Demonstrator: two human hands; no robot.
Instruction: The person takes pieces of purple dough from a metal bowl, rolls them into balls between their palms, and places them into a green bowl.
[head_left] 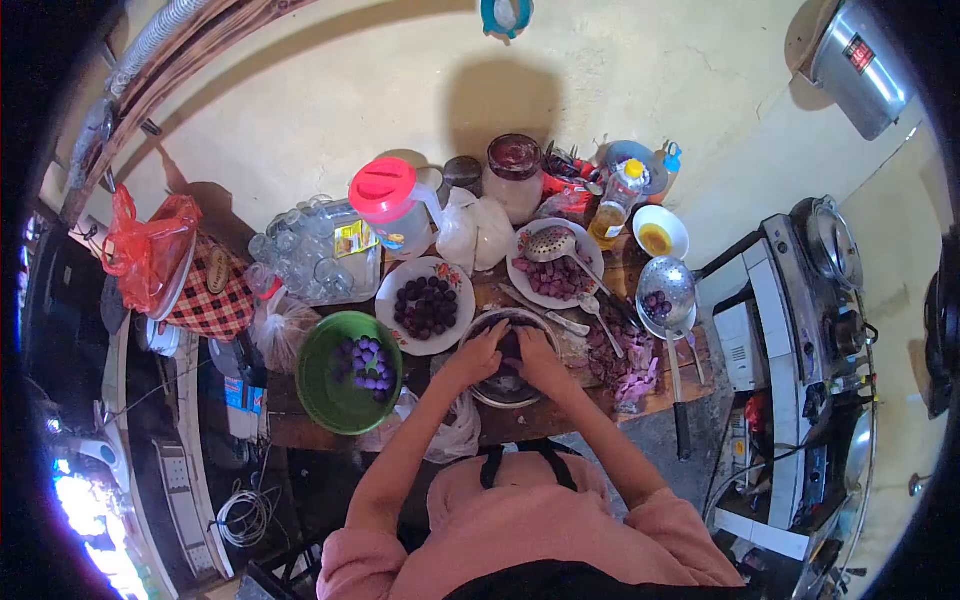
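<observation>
The fingers of the left hand (480, 358) and right hand (542, 365) are held inside a metal bowl (510, 404), at a dark purple mass (510, 348); the 2 sets of tips are partly hidden, so whether anything is gripped cannot be told. Just beyond the right fingers, a flat knife-like utensil (568, 323) is laid near the bowl. Farther right, the tabletop is littered with purple scraps (635, 382). Nearer the body than the left fingers, a crumpled plastic bag (460, 432) is partly covered by the left forearm. Straight ahead, the far side is crowded by bagged white contents (476, 232) and a jar (513, 175) with a dark red lid.

Ahead and left of the fingers, dark purple balls (426, 306) are held on a floral plate (388, 318). Farther left, lilac balls (368, 368) are gathered in a green basin (322, 405). Ahead and right, purple cubes (552, 283) are heaped on another plate (516, 272), overlain by a slotted ladle (550, 243). Well to the right, a few purple balls are cupped in a skimmer (668, 276); beyond it, yellow liquid is contained in a white bowl (672, 222).
</observation>
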